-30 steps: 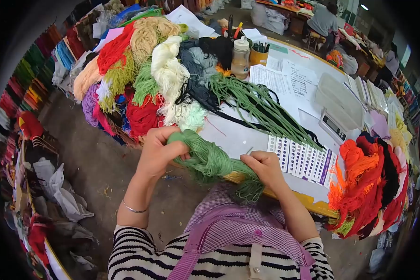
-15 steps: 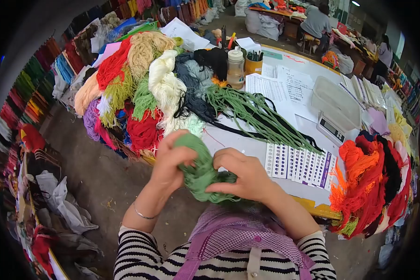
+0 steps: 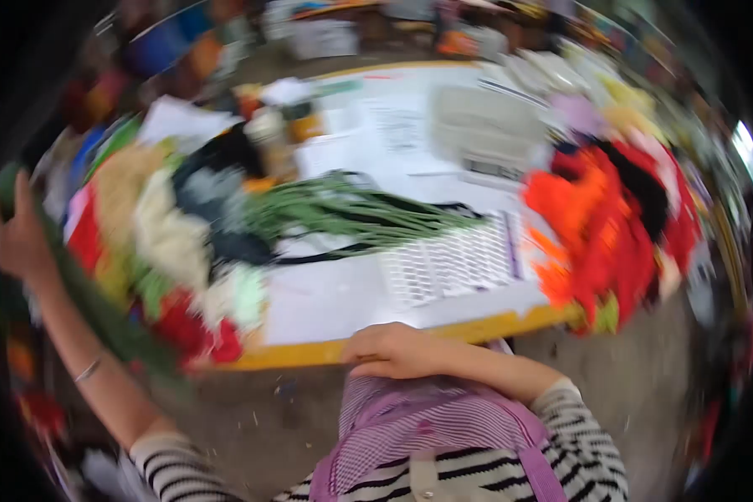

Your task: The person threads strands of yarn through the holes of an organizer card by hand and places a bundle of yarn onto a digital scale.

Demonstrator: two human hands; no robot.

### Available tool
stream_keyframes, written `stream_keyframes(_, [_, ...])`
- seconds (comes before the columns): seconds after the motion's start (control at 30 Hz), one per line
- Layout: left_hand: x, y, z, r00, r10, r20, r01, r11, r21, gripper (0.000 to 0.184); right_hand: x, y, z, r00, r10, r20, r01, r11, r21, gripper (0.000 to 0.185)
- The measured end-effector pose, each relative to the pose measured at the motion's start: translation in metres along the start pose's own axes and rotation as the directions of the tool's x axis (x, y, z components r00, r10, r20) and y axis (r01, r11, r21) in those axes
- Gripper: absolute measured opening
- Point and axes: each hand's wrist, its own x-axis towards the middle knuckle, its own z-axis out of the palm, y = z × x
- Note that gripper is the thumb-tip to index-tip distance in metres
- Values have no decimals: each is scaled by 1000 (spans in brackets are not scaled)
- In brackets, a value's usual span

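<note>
My left hand point(image 3: 21, 238) is raised at the far left, closed on a green yarn skein point(image 3: 100, 305). The skein hangs long and loose below the hand, beside the mixed yarn pile, blurred by motion. My right hand point(image 3: 393, 350) is in front of my body at the table's yellow front edge, just above the purple checked apron point(image 3: 443, 410). Its fingers are curled together, and whatever they may hold is hidden. On the table, a bundle of green yarn strands point(image 3: 351, 209) lies over black strands.
Left on the table is a pile of cream yarn point(image 3: 171, 230) and other colours. A red and orange yarn heap point(image 3: 611, 230) lies right. Printed shade cards point(image 3: 452, 263), a scale point(image 3: 498, 167) with a clear tub point(image 3: 485, 121), papers and a bottle point(image 3: 269, 142) also stand there.
The green skein, bunched between both hands before, now hangs stretched out from my left hand, which has swung far left and up. My right hand has parted from it and lowered. The view has turned.
</note>
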Motion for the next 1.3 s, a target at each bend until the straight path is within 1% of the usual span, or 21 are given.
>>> stream_keyframes(0.03, [-6,15,29,1000,-23,-17,20,992,-124,53,-10,4,-2,992,79,-95,-82,996,-26,23])
stream_keyframes(0.07, [-13,42,48,996,3,90,21,962,-274,49,-19,9,-5,992,71,-102,-76,996,-36,23])
stream_keyframes(0.17, [-56,126,92,921,236,311,4,790,-613,52,-52,8,-26,964,141,-224,-153,988,-37,22])
stream_keyframes(0.2, [-105,149,115,905,306,296,-68,790,-609,50,-64,6,-36,953,165,-256,-177,984,-24,22])
stream_keyframes(0.27, [-193,181,135,772,496,397,-165,760,-628,54,-92,2,-70,894,268,-358,-310,949,-63,21])
stream_keyframes(0.33, [-154,206,45,429,330,841,11,929,-370,58,-120,-5,-111,782,352,-514,-462,881,-101,20])
stream_keyframes(0.4, [-163,206,67,453,341,824,72,907,-415,58,-146,-8,-160,619,352,-702,-593,796,-124,17])
stream_keyframes(0.43, [-173,198,80,475,337,813,118,891,-439,58,-161,-1,-190,571,230,-788,-614,757,-223,14])
stream_keyframes(0.47, [-181,189,89,472,331,817,124,892,-434,58,-172,7,-220,457,124,-881,-531,832,-158,13])
stream_keyframes(0.53, [-193,175,114,793,307,525,-22,877,-480,55,-193,17,-286,350,-128,-928,-712,608,-352,14])
stream_keyframes(0.63, [-198,158,126,842,277,462,56,808,-586,47,-220,45,-360,295,-216,-931,-773,518,-365,13])
stream_keyframes(0.67, [-189,157,104,864,268,427,89,752,-653,45,-227,55,-378,306,-223,-925,-845,384,-372,13])
stream_keyframes(0.7, [-180,162,76,855,247,457,127,754,-645,39,-233,65,-392,318,-226,-920,-897,241,-370,13])
stream_keyframes(0.73, [-175,163,52,857,246,454,125,755,-644,39,-241,77,-403,316,-229,-921,-897,244,-369,13])
stream_keyframes(0.8, [-174,161,14,741,303,599,240,714,-658,32,-262,94,-416,405,-162,-900,-887,171,-429,14])
stream_keyframes(0.93, [-199,147,-27,789,359,499,119,707,-697,33,-312,96,-433,322,-231,-918,-936,67,-345,25])
stream_keyframes(1.03, [-221,145,-52,791,367,490,115,697,-708,33,-331,91,-441,334,-196,-922,-919,147,-365,21])
stream_keyframes(1.1, [-228,147,-61,656,329,679,376,638,-672,33,-321,87,-434,346,-211,-914,-905,183,-385,19])
stream_keyframes(1.13, [-225,151,-66,656,328,680,378,637,-672,33,-308,81,-427,360,-229,-904,-885,222,-408,17])
stream_keyframes(1.2, [-210,164,-76,731,300,613,323,639,-698,33,-280,66,-410,380,-362,-851,-895,88,-437,21])
stream_keyframes(1.3, [-182,201,-99,764,270,587,364,571,-736,30,-243,50,-388,138,49,-989,-990,43,-136,52])
